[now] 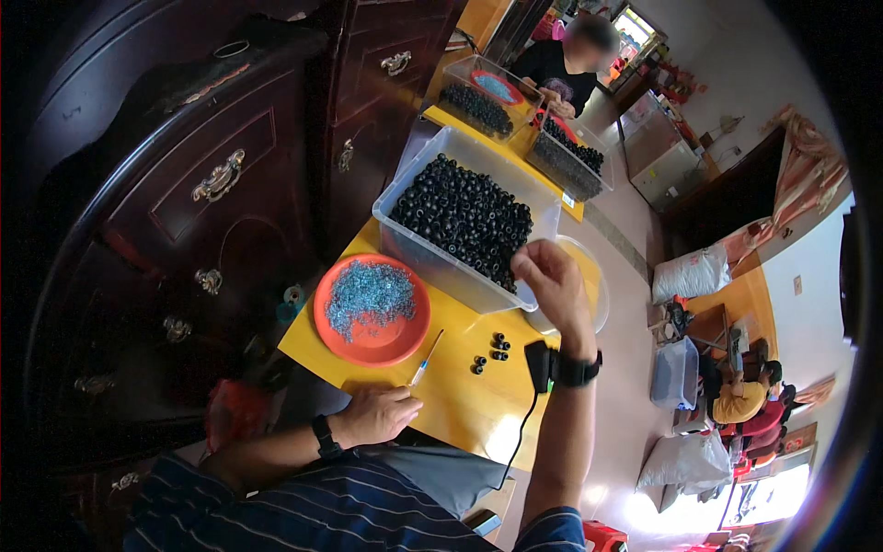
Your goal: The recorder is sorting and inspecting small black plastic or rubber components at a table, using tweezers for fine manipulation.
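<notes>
My right hand [556, 283] is over the near right edge of a clear plastic bin [432, 269], thumb and fingers pinched beside the heap of small black hollow caps [460, 207]. What the pinch holds, if anything, cannot be made out. My left hand [379, 416] rests at the near edge of the yellow table, fingers curled in. Just beyond its fingers lies a thin tool [421, 370] with a blue and white handle; whether the hand touches it is unclear. Several black caps [499, 347] stand in small groups on the table. An orange plate [372, 347] holds small bluish translucent pieces [371, 293].
A black device [540, 366] with a cable is at the table's right edge, near a round clear container [589, 276]. Dark wooden drawers [212, 202] line the left. Across, another person [575, 64] works behind bins of black caps [566, 161]. More people sit far right.
</notes>
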### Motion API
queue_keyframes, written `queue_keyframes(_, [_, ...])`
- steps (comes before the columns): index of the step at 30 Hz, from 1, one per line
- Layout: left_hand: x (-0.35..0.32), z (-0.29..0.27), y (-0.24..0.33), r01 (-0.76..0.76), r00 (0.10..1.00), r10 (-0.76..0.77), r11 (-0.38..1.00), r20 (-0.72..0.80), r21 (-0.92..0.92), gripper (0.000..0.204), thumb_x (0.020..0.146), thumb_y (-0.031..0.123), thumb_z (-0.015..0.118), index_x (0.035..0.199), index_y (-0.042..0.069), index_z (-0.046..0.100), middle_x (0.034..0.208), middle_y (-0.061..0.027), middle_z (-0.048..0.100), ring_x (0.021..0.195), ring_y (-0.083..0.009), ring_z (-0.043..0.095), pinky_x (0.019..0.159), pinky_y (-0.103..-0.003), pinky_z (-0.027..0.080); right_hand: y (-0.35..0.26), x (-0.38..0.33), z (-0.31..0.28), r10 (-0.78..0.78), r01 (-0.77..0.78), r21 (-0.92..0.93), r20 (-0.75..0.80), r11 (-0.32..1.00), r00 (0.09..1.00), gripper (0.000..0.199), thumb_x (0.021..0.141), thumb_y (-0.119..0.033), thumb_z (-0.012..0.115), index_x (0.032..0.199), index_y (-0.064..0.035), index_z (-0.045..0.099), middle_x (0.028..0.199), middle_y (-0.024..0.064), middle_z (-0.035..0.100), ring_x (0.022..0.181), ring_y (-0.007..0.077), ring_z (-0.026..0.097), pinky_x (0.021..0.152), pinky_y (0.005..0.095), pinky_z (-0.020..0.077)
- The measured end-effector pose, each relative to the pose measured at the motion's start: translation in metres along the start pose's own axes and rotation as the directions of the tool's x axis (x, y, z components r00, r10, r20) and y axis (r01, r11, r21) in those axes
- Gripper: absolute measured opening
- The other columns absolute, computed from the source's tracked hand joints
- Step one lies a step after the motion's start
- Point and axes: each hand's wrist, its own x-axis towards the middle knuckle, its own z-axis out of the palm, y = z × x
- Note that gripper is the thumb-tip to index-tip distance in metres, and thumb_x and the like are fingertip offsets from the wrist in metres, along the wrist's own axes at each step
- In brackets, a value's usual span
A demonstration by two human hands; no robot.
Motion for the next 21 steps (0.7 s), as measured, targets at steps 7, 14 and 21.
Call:
queue_keyframes(7, [0.003,-0.006,0.002,-0.056,0.998,0.056,0.998,-0.034,0.009,0.009,0.089,0.017,0.070,0.094,0.011,0.066,0.083,-0.0058,0.060,0.074,-0.0277,0.066,0.064,-0.039,0.053,0.078,0.082,0.004,0.118,-0.044,-0.301,0.231,0.953,0.966,0.036,0.093,-0.024,0.071,0.123,-0.0026,0.067,0.113,0.0126,0.074,0.109,0.0237,0.068,0.094,0.0357,0.0528])
queue_keyframes(14, [0.000,-0.002,-0.001,-0.084,0.994,0.085,0.996,-0.069,0.013,0.015,0.088,0.016,0.074,0.102,0.010,0.070,0.085,-0.0036,0.061,0.080,-0.0225,0.067,0.066,-0.038,0.052,0.093,0.116,0.021,0.464,-0.290,-0.397,0.471,0.871,0.750,0.073,0.093,-0.037,0.071,0.154,-0.0054,0.044,0.147,0.0176,0.055,0.135,0.0272,0.051,0.114,0.0378,0.0376])
queue_keyframes(21, [0.000,0.000,-0.003,-0.105,0.990,0.109,0.994,-0.091,0.042,0.015,0.087,0.017,0.075,0.099,0.011,0.068,0.081,-0.0030,0.057,0.078,-0.0213,0.066,0.064,-0.038,0.051,0.113,0.125,0.022,0.485,-0.307,-0.402,0.485,0.863,0.728,0.084,0.091,-0.043,0.073,0.157,-0.0038,0.038,0.150,0.0170,0.053,0.139,0.0276,0.047,0.117,0.0387,0.0342])
